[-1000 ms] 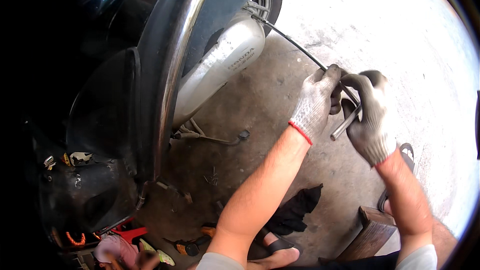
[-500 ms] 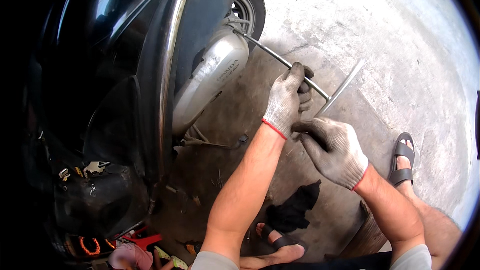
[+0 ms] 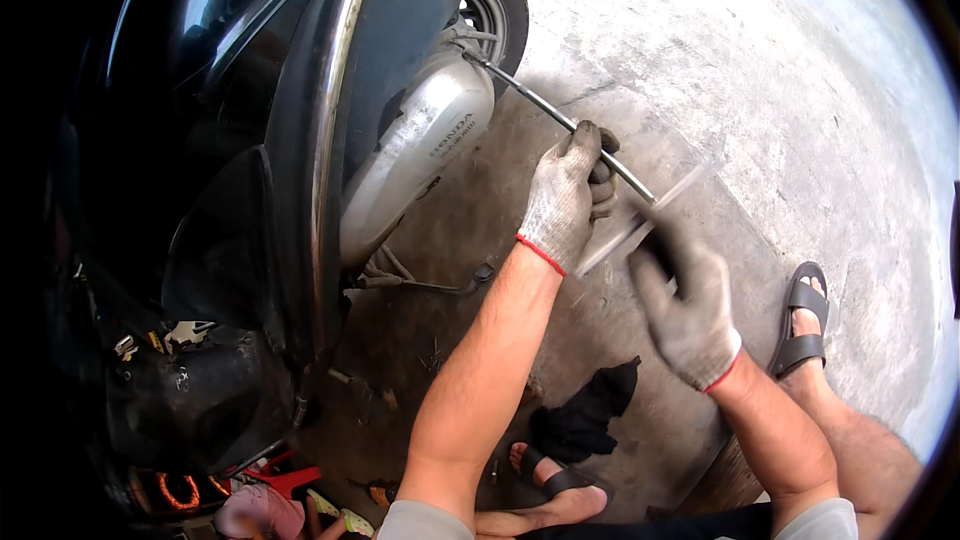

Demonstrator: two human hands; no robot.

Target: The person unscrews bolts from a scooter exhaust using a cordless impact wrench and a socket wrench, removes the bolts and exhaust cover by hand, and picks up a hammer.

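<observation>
From here I see the left hand (image 3: 562,192) closed round the T-wrench (image 3: 630,178), its far end still by the wheel (image 3: 513,15), while the crossbar (image 3: 682,186) has swung to a new angle, so turning seems under way, though through the blur I cannot tell whether the half-curled right hand (image 3: 690,310) grips it.

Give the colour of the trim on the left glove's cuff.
Red: the trim on the left glove shows best in the head view.

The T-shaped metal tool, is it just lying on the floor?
No, the left hand is holding the T-shaped metal tool by its shaft, with the far end up near the wheel.
</observation>
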